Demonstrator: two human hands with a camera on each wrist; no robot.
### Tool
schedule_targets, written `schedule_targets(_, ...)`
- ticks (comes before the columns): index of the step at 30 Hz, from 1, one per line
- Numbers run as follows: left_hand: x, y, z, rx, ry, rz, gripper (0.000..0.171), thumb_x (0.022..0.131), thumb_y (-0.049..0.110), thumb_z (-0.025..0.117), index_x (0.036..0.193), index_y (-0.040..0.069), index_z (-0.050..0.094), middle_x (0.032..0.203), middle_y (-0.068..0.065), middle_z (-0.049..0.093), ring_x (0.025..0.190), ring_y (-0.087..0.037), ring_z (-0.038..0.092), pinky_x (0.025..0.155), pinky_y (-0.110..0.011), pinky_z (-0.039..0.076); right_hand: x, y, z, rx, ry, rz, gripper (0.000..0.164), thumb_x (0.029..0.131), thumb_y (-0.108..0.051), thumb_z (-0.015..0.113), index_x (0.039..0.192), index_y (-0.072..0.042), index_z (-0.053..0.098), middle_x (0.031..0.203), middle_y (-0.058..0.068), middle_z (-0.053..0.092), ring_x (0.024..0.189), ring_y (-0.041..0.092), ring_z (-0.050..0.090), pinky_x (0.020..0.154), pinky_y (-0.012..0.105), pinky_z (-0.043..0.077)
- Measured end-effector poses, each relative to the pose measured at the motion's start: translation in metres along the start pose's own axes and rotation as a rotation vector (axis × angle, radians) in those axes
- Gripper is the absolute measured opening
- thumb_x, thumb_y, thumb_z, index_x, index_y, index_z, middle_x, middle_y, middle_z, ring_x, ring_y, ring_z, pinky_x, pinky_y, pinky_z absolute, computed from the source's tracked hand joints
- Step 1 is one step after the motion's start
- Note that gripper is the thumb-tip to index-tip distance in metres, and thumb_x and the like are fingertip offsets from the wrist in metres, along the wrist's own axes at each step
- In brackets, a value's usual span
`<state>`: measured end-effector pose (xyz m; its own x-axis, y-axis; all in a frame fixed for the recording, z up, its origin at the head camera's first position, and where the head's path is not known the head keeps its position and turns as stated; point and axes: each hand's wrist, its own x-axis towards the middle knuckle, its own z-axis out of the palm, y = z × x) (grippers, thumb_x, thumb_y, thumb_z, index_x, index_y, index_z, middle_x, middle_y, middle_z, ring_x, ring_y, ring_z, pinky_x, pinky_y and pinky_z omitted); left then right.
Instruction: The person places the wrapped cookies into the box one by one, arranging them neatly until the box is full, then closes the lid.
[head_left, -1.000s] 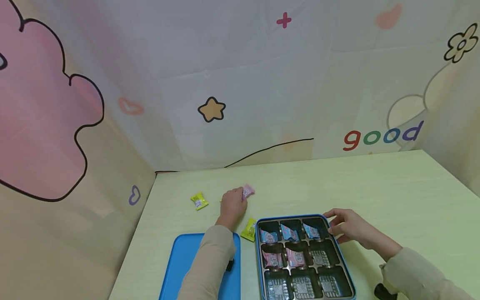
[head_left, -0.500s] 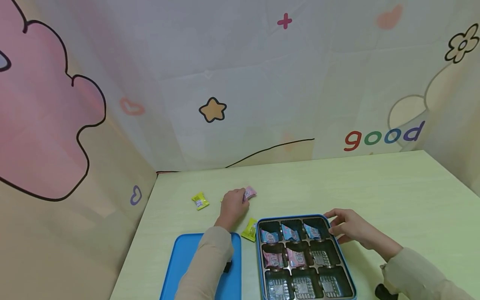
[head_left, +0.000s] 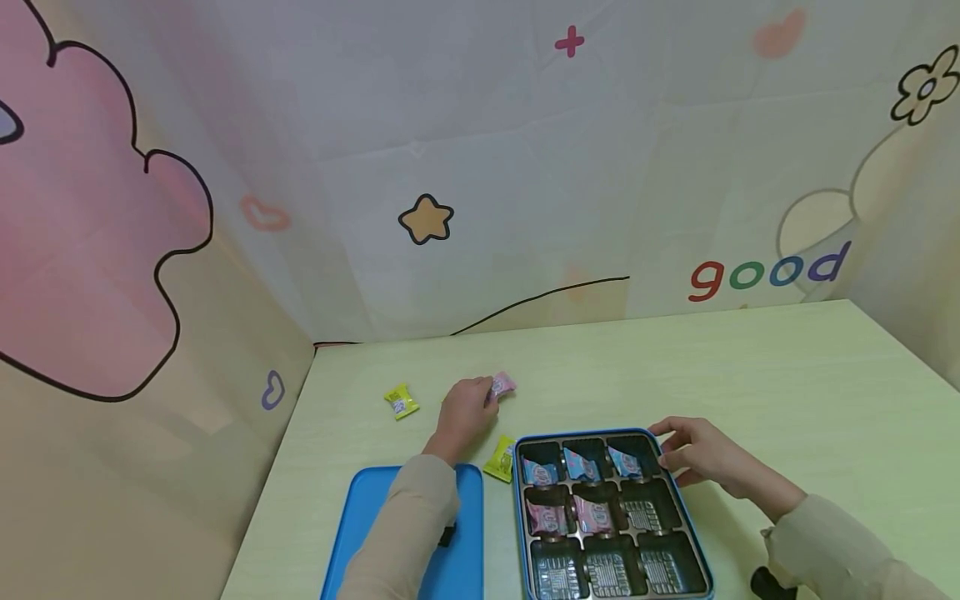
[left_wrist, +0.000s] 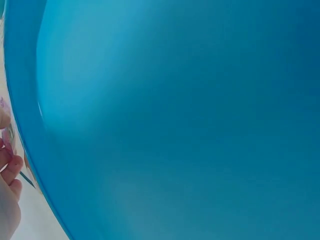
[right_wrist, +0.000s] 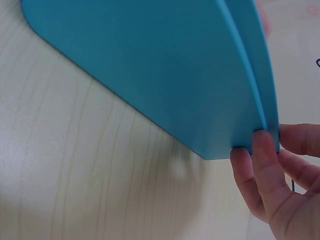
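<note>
My left hand (head_left: 462,414) pinches a pink wrapped candy (head_left: 504,384) above the far side of the table. In the left wrist view its fingers and part of the pink wrapper (left_wrist: 8,137) show at the left edge. My right hand (head_left: 697,454) grips the far right corner of a blue box (head_left: 693,542); in the right wrist view, fingertips (right_wrist: 264,145) press on its outer wall. The box has a black divided insert. Blue wrapped candies (head_left: 581,467) lie in its three far compartments. Two pink candies (head_left: 592,515) sit in the middle row, left and centre.
A blue lid (head_left: 467,550) lies left of the box, under my left forearm. One yellow wrapped candy (head_left: 402,402) is at the far left of the table (head_left: 787,375). Another yellow candy (head_left: 500,460) lies against the box's far left corner. A printed cloth wall (head_left: 525,167) stands behind.
My left forearm has shifted slightly left, showing more of the lid. The pink candy has moved a little to the right in the left fingers. The right hand and box stay put.
</note>
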<state>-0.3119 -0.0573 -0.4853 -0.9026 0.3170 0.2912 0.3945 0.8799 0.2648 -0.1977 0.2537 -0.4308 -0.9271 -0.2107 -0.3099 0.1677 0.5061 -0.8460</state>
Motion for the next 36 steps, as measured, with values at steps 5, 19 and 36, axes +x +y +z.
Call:
schedule_targets(5, -0.003, 0.000, -0.004, 0.000, 0.003, 0.024, 0.018, 0.083, 0.018, 0.057, 0.097, 0.008, 0.063, 0.088, -0.003, 0.065, 0.079, -0.017, 0.057, 0.076, -0.031, 0.049, 0.000, 0.001, 0.000, 0.001, -0.001, 0.001, 0.044, 0.080, 0.001, 0.052, 0.122, 0.008, 0.040, 0.087, 0.012, 0.050, 0.070, 0.018, 0.054, 0.061, 0.035, 0.052)
schedule_targets(19, -0.008, -0.003, -0.015, -0.008, 0.057, 0.091, 0.032, 0.081, 0.020, 0.062, 0.111, 0.008, 0.061, 0.107, -0.006, 0.064, 0.097, -0.020, 0.059, 0.085, -0.032, 0.048, 0.001, 0.001, -0.001, 0.006, -0.012, -0.009, 0.045, 0.079, 0.001, 0.051, 0.121, 0.009, 0.039, 0.085, 0.011, 0.049, 0.070, 0.018, 0.054, 0.060, 0.035, 0.052)
schedule_targets(36, -0.017, -0.001, -0.020, 0.000, 0.135, 0.188, 0.034, 0.079, 0.021, 0.063, 0.111, 0.009, 0.061, 0.106, -0.005, 0.064, 0.093, -0.016, 0.059, 0.080, -0.026, 0.050, 0.001, -0.001, 0.000, 0.000, -0.005, -0.002, 0.045, 0.079, 0.002, 0.051, 0.121, 0.009, 0.040, 0.086, 0.011, 0.050, 0.070, 0.018, 0.053, 0.060, 0.035, 0.052)
